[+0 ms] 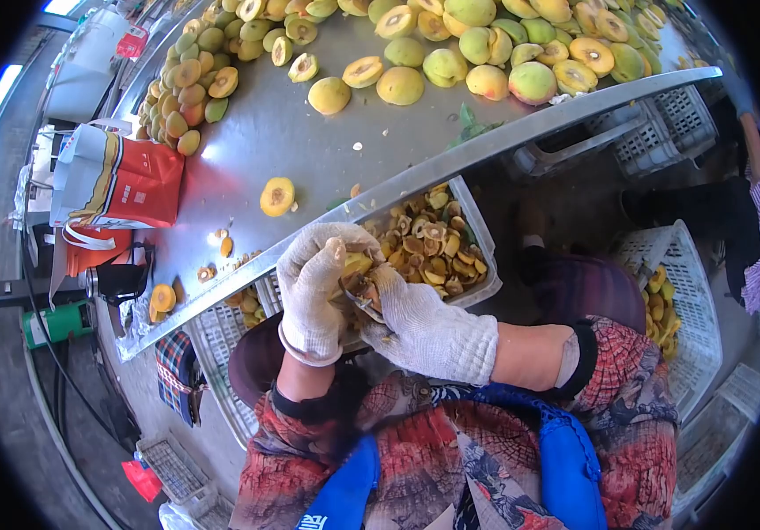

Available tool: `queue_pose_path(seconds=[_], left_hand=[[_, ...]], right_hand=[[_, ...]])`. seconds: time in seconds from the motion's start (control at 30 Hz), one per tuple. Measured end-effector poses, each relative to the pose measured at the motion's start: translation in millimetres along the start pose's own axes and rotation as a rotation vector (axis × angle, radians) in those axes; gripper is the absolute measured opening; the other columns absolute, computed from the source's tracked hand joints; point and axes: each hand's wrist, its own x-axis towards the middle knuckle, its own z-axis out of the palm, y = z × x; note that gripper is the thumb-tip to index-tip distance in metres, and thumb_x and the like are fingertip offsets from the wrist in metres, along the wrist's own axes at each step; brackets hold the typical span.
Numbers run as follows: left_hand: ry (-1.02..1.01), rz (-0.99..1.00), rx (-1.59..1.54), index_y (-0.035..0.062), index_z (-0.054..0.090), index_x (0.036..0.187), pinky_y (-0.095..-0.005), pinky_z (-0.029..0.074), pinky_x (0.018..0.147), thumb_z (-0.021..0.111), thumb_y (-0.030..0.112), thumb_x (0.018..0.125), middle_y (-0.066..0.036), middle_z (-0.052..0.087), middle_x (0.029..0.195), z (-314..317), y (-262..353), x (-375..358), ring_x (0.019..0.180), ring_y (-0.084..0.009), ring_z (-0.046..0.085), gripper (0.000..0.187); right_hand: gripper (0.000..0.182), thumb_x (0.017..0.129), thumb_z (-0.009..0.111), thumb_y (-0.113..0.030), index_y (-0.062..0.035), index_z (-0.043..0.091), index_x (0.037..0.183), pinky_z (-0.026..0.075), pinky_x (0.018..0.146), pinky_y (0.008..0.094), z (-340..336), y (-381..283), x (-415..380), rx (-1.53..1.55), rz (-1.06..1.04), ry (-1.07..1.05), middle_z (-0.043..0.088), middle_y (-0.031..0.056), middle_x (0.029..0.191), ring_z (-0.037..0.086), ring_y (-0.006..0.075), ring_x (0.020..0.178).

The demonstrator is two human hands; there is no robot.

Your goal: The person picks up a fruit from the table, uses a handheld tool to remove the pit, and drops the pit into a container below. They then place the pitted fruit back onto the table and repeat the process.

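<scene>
My left hand point(313, 291), in a white knitted glove, is closed around a yellow apricot piece point(358, 263). My right hand point(437, 334), gloved the same way, is closed close against it, with a thin curved metal blade point(364, 306) showing at its fingers. The blade's handle is hidden in the glove. Brownish flesh shows between the two hands. Just beyond them, below the table edge, sits a grey crate point(483, 231) holding many cut apricot pieces point(433, 243).
Halved and whole apricots point(402, 86) cover the far part of the metal table point(291, 141). A red bag point(137, 185) stands at the left. White crates point(693, 300) are on the floor at both sides. Another person's patterned sleeve point(758, 238) shows at the far right.
</scene>
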Motion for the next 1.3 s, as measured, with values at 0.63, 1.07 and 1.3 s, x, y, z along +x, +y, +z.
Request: queue_pose_path(seconds=[0.63,1.07,1.3], left_hand=[[0.075,0.057,0.048,-0.0011,0.06,0.09,-0.0315,0.049,0.071,0.061,0.024,0.085,-0.013,0.063,0.084,-8.0,-3.3,-3.6,0.076,-0.0199,0.06,0.026],[-0.187,-0.244,0.244,-0.0019,0.064,0.083,-0.028,0.048,0.067,0.065,0.026,0.078,-0.01,0.063,0.081,-25.7,16.2,5.9,0.073,-0.0164,0.059,0.028],[-0.225,-0.168,0.249,-0.0018,0.065,0.081,-0.027,0.047,0.068,0.064,0.017,0.078,-0.008,0.064,0.08,-25.4,26.2,11.5,0.072,-0.0138,0.057,0.019]], right_hand=[[0.04,0.085,0.06,-0.022,0.0033,0.045,0.111,0.05,0.068,0.0484,15.2,6.3,11.5,-0.018,0.047,-0.088,0.06,0.0256,0.09,0.06,0.0444,0.083],[0.042,0.085,0.059,-0.024,0.0038,0.045,0.114,0.05,0.072,0.0476,10.5,-2.2,10.4,0.124,0.1,-0.182,0.059,0.0271,0.093,0.06,0.0447,0.085],[0.045,0.086,0.06,-0.028,-0.0008,0.044,0.119,0.05,0.078,0.0447,17.6,7.0,14.2,0.279,-0.047,-0.104,0.062,0.0227,0.095,0.061,0.0423,0.091]])
